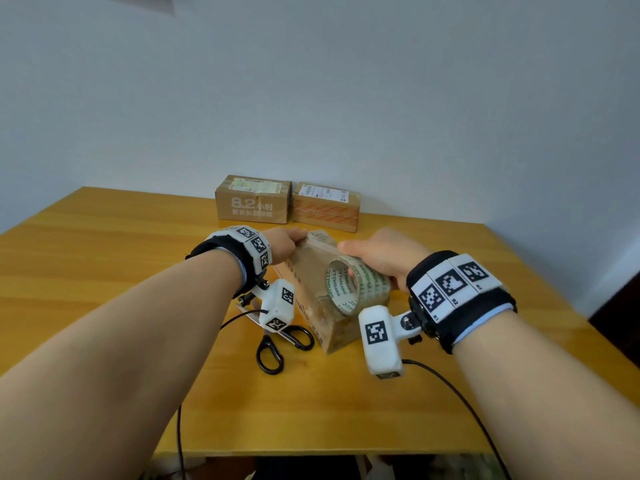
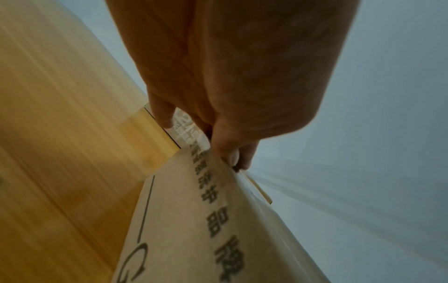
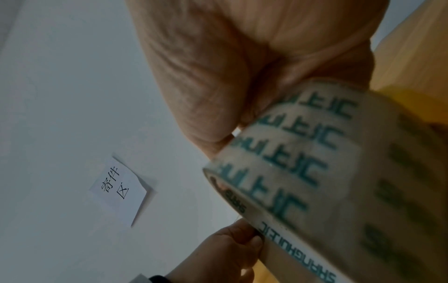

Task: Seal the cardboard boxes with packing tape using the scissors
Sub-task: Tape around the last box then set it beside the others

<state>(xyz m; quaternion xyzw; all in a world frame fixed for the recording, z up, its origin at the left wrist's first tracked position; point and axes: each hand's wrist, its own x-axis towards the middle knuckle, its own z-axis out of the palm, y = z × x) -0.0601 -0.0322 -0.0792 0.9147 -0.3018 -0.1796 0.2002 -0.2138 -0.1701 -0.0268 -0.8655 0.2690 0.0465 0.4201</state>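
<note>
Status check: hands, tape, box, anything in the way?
Left hand pinches tape end at box far edge. Right hand grips tape roll over box. Scissors on table, untouched, clear of hands.

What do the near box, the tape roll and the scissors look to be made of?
Near box: brown cardboard, matte, printed, part covered by glossy clear film. Tape roll: translucent plastic film with green lettering, shiny. Scissors: black handles, probably plastic; pale blade, seemingly metal, mostly hidden.
</note>
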